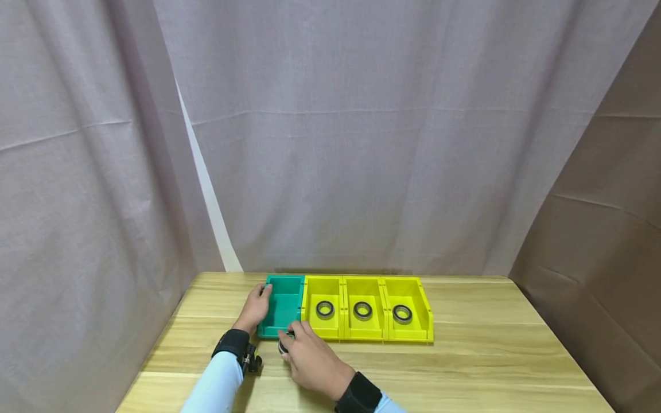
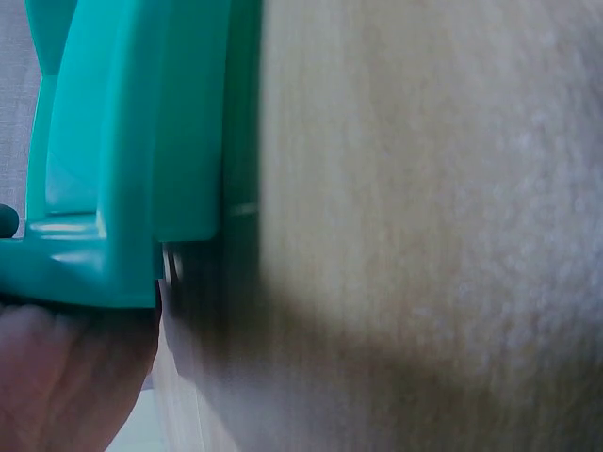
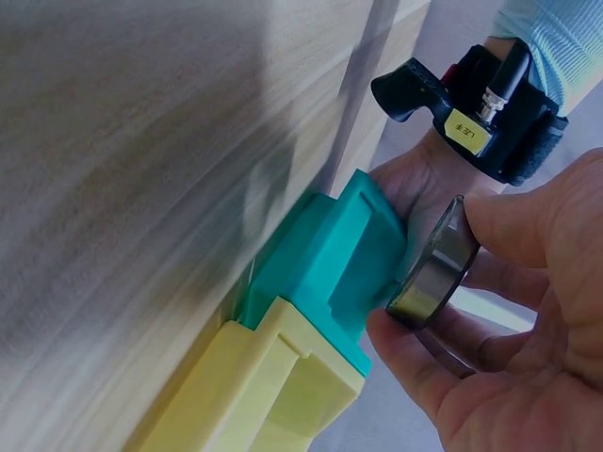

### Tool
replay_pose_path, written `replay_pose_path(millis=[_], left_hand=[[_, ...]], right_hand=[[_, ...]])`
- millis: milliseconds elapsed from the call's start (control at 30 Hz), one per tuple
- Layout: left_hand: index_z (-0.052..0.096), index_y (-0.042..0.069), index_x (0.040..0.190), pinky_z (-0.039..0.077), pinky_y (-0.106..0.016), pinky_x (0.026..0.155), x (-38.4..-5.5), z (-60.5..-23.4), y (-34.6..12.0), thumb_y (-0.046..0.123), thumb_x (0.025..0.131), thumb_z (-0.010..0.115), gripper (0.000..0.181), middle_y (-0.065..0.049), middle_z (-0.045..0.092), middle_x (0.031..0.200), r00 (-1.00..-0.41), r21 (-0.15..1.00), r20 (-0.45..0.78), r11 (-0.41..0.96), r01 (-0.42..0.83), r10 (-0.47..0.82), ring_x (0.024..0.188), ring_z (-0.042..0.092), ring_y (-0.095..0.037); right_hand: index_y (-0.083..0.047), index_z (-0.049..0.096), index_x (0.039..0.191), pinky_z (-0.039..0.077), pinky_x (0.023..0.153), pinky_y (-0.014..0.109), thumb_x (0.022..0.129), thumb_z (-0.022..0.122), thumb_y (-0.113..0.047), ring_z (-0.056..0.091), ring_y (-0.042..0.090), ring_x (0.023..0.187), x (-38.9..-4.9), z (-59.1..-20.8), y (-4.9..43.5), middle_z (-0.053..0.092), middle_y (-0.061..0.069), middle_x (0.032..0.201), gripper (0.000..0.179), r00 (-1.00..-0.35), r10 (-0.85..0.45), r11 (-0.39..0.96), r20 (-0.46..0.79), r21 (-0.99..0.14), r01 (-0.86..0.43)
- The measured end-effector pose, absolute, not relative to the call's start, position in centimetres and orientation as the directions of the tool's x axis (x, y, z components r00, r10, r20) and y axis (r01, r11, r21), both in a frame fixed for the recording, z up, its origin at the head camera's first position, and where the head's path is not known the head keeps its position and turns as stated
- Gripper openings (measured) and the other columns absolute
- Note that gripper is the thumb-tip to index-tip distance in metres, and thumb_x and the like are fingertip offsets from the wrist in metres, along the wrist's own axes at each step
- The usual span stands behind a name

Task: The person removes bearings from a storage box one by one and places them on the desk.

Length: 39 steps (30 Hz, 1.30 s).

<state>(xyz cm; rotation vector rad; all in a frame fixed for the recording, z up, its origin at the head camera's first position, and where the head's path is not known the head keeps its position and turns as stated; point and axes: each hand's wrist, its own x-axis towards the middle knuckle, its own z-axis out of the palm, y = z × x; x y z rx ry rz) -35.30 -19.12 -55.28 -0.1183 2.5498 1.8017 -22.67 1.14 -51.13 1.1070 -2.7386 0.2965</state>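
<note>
A ball bearing (image 3: 436, 266), a thick metal ring, is pinched between the thumb and fingers of my right hand (image 1: 316, 360). This hand is just in front of the green bin (image 1: 283, 304), near its front right corner. My left hand (image 1: 255, 308) grips the bin's left wall, with the thumb over the rim. In the left wrist view the green bin's side (image 2: 132, 132) fills the left part, and only a fingertip and the edge of the hand show. No bearing shows inside the green bin in the head view.
Three yellow bins (image 1: 343, 298) stand in a row against the green bin's right side. A bearing (image 1: 325, 310) lies in the left one, another bearing (image 1: 362, 311) in the middle, a third bearing (image 1: 402, 314) in the right. Grey curtains (image 1: 361, 172) hang behind the wooden table (image 1: 490, 344).
</note>
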Motion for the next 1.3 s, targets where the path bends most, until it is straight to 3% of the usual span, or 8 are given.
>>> replay_pose_path(millis=[433, 700, 900, 1000, 1300], left_hand=[[0.045, -0.001, 0.153, 0.038, -0.07, 0.117, -35.6, -55.6, -19.2, 0.04, 0.118, 0.032, 0.055, -0.032, 0.043, 0.16, -0.997, 0.938, -0.058, 0.338, -0.073, -0.054, 0.147, 0.043, -0.051], [0.042, 0.001, 0.157, 0.035, -0.072, 0.12, -35.8, -55.8, -19.4, 0.041, 0.117, 0.031, 0.057, -0.031, 0.04, 0.164, -0.996, 0.932, -0.076, 0.352, -0.086, -0.044, 0.151, 0.039, -0.053], [0.044, 0.002, 0.154, 0.034, -0.072, 0.121, -36.0, -55.9, -19.4, 0.039, 0.118, 0.033, 0.054, -0.032, 0.041, 0.163, -0.997, 0.936, -0.064, 0.343, -0.074, -0.039, 0.152, 0.038, -0.054], [0.045, 0.001, 0.153, 0.034, -0.072, 0.121, -36.1, -55.9, -19.4, 0.038, 0.118, 0.033, 0.053, -0.032, 0.042, 0.162, -0.998, 0.937, -0.055, 0.344, -0.065, -0.041, 0.152, 0.038, -0.054], [0.045, 0.0, 0.153, 0.033, -0.071, 0.122, -35.9, -55.6, -19.2, 0.038, 0.118, 0.033, 0.054, -0.032, 0.042, 0.162, -0.997, 0.937, -0.05, 0.343, -0.065, -0.051, 0.152, 0.038, -0.053]], right_hand=[[-0.009, 0.066, 0.145, 0.055, 0.097, 0.026, 0.104, 0.07, -0.027, 0.054, 0.015, 0.11, -22.8, -51.8, 0.6, 0.062, 0.005, 0.131, 0.044, -0.732, -0.661, 0.713, 0.165, -0.166, -0.681], [-0.014, 0.073, 0.134, 0.048, 0.083, 0.022, 0.101, 0.073, -0.026, 0.046, 0.011, 0.093, -22.5, -52.2, 0.0, 0.059, -0.001, 0.11, 0.035, -0.723, -0.686, 0.706, 0.087, -0.16, -0.689], [-0.019, 0.073, 0.101, 0.044, 0.079, 0.02, 0.098, 0.075, -0.017, 0.044, 0.009, 0.089, -22.4, -53.1, -0.4, 0.053, -0.006, 0.097, 0.004, -0.711, -0.703, 0.697, 0.035, -0.169, -0.697], [-0.02, 0.069, 0.091, 0.044, 0.077, 0.02, 0.095, 0.076, -0.014, 0.045, 0.008, 0.088, -22.3, -53.6, -0.6, 0.052, -0.006, 0.093, 0.01, -0.711, -0.703, 0.698, 0.024, -0.165, -0.696], [-0.02, 0.07, 0.094, 0.046, 0.075, 0.02, 0.095, 0.078, -0.02, 0.047, 0.009, 0.087, -22.1, -53.7, -1.1, 0.054, -0.006, 0.096, 0.008, -0.725, -0.689, 0.719, -0.006, -0.139, -0.681]])
